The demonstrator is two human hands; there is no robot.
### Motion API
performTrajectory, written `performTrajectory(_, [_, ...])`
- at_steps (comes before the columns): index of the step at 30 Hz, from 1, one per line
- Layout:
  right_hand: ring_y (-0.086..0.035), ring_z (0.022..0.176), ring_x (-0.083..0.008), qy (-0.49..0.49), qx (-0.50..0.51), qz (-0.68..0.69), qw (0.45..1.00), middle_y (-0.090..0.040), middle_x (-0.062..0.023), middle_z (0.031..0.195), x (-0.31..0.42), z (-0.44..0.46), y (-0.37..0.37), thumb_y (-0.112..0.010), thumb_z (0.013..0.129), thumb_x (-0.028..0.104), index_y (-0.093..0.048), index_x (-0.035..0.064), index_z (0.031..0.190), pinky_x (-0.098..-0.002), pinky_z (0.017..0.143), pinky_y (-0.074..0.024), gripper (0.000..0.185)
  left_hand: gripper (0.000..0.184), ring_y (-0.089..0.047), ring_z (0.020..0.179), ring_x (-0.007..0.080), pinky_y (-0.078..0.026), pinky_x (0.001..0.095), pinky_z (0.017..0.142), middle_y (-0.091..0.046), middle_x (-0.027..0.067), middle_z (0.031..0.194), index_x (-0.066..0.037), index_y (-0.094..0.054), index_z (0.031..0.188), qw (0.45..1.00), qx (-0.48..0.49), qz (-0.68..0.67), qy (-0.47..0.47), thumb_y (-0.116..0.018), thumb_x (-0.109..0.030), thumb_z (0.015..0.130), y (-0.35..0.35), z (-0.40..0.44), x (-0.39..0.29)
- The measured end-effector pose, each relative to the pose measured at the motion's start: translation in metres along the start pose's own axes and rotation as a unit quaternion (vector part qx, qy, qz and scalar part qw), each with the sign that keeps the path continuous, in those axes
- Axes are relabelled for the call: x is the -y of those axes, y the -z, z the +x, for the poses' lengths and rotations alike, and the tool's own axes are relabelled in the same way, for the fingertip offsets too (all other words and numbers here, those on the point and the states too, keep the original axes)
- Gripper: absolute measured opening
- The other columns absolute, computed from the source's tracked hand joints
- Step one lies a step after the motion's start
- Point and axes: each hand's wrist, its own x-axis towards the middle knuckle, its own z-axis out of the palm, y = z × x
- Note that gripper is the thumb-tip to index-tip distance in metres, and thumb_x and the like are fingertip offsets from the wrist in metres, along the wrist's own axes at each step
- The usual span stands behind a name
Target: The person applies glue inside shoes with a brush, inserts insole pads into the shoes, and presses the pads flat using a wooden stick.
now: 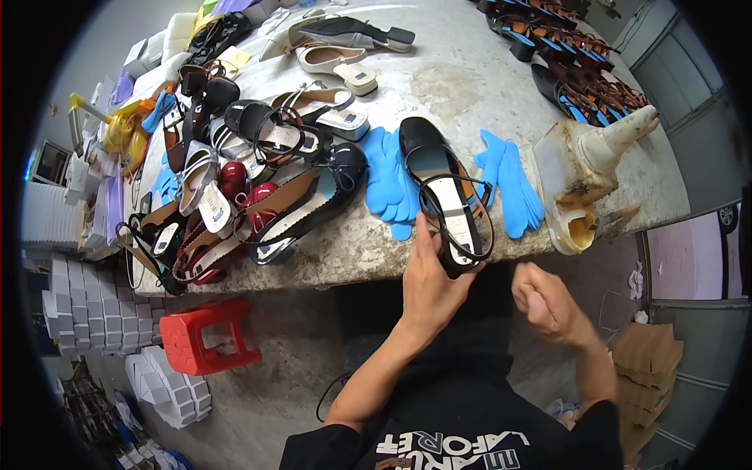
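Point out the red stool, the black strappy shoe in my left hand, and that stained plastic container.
Red plastic stool (180, 343): head view, on its seat.
Black strappy shoe (449, 203): head view, on its pale insole.
Stained plastic container (565, 166): head view, on its body.

The right hand (542, 304) looks blurred; the top edge crops sandals (523, 10)

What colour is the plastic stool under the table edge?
Red; the stool shows best in the head view.
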Motion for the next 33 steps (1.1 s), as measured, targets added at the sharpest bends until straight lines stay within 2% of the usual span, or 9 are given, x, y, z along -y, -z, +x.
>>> performTrajectory(5, [-0.027,0.047,-0.0051,-0.014,-0.274,0.219,0.936,-0.03,0.0013,0.063,-0.057,-0.081,-0.03,-0.043,0.102,0.042,-0.031,0.0107,0.076,-0.0232,0.045,-0.0254,0.042,0.097,-0.065,0.101,0.0187,-0.047,0.0302,0.092,-0.066,0.0156,0.11,0.005,-0.021,0.148,0.975,-0.006,-0.194,0.106,-0.081,-0.002,0.072,0.004,0.0,-0.015])
performTrajectory(11, [-0.029,0.045,-0.0066,-0.104,-0.468,0.254,0.84,-0.031,0.0016,0.058,-0.102,-0.143,-0.014,-0.034,0.107,0.027,-0.033,0.0098,0.072,-0.0241,0.044,-0.0269,0.039,0.113,-0.049,0.126,0.0279,-0.043,0.0397,0.102,-0.041,0.0188,0.141,-0.002,0.002,0.151,0.991,0.103,-0.081,-0.009,-0.08,0.0,0.073,0.051,-0.057,-0.035])
performTrajectory(14, [-0.032,0.044,-0.008,-0.154,-0.533,0.231,0.799,-0.033,0.0001,0.052,-0.142,-0.175,0.0,-0.041,0.105,0.025,-0.034,0.0091,0.067,-0.0261,0.044,-0.0281,0.042,0.117,-0.05,0.123,0.0273,-0.042,0.0388,0.103,-0.047,0.0169,0.134,-0.004,-0.001,0.152,0.966,0.098,-0.214,0.103,-0.083,-0.002,0.069,0.051,-0.08,-0.027])
performTrajectory(17, [-0.04,0.044,-0.0089,-0.239,-0.577,0.133,0.77,-0.044,-0.0033,0.053,-0.154,-0.176,0.025,-0.05,0.102,0.023,-0.051,0.0025,0.074,-0.0245,0.043,-0.0314,0.035,0.118,-0.052,0.122,0.0267,-0.043,0.0389,0.103,-0.048,0.016,0.134,-0.002,-0.004,0.152,0.98,0.128,-0.11,0.107,-0.086,-0.004,0.066,0.05,-0.095,-0.005])
performTrajectory(20, [-0.051,0.046,-0.0095,-0.11,-0.49,-0.467,0.728,-0.059,-0.0074,0.065,-0.138,-0.146,0.062,-0.057,0.098,0.023,-0.061,-0.0035,0.1,-0.0225,0.04,-0.0336,0.027,0.112,-0.053,0.122,0.025,-0.042,0.0369,0.103,-0.047,0.0158,0.139,0.002,-0.014,0.151,0.948,0.102,-0.275,0.12,-0.087,-0.03,0.071,0.046,-0.088,-0.009])
performTrajectory(23, [-0.054,0.045,-0.011,-0.151,-0.58,0.032,0.8,-0.067,-0.0117,0.083,-0.106,-0.108,0.099,-0.064,0.094,0.028,-0.057,-0.0031,0.119,-0.0216,0.037,-0.0378,0.041,0.106,-0.052,0.124,0.024,-0.041,0.0357,0.104,-0.053,0.0133,0.134,0.0,-0.027,0.146,0.84,0.079,-0.482,0.236,-0.029,-0.084,0.082,0.047,-0.072,-0.01])
performTrajectory(26, [-0.051,0.043,-0.0087,-0.204,-0.49,0.221,0.818,-0.062,-0.0063,0.07,-0.115,-0.067,0.149,-0.062,0.094,0.034,-0.063,0.0006,0.101,-0.0216,0.035,-0.0359,0.034,0.103,-0.057,0.116,0.0262,-0.045,0.0379,0.1,-0.059,0.0146,0.123,0.001,-0.038,0.139,0.752,0.055,-0.552,0.355,-0.033,-0.085,0.08,0.058,-0.072,0.05])
performTrajectory(30, [-0.046,0.042,-0.0061,-0.312,-0.53,0.182,0.767,-0.057,-0.0026,0.065,-0.149,-0.05,0.176,-0.06,0.095,0.034,-0.063,0.0023,0.09,-0.0206,0.033,-0.0312,0.032,0.1,-0.067,0.086,0.0313,-0.056,0.039,0.077,-0.063,0.0206,0.113,0.001,-0.046,0.129,0.831,0.129,-0.445,0.306,-0.024,-0.085,0.082,0.048,-0.048,0.004])
performTrajectory(33, [-0.037,0.038,-0.0062,0.005,-0.544,0.225,0.809,-0.055,-0.0026,0.071,-0.095,-0.105,0.172,-0.061,0.091,0.025,-0.062,0.0014,0.089,-0.022,0.034,-0.0309,0.024,0.107,-0.068,0.077,0.0327,-0.057,0.0391,0.068,-0.065,0.0255,0.106,0.003,-0.044,0.131,0.814,0.066,-0.488,0.306,-0.014,-0.087,0.08,0.037,-0.059,0.019])
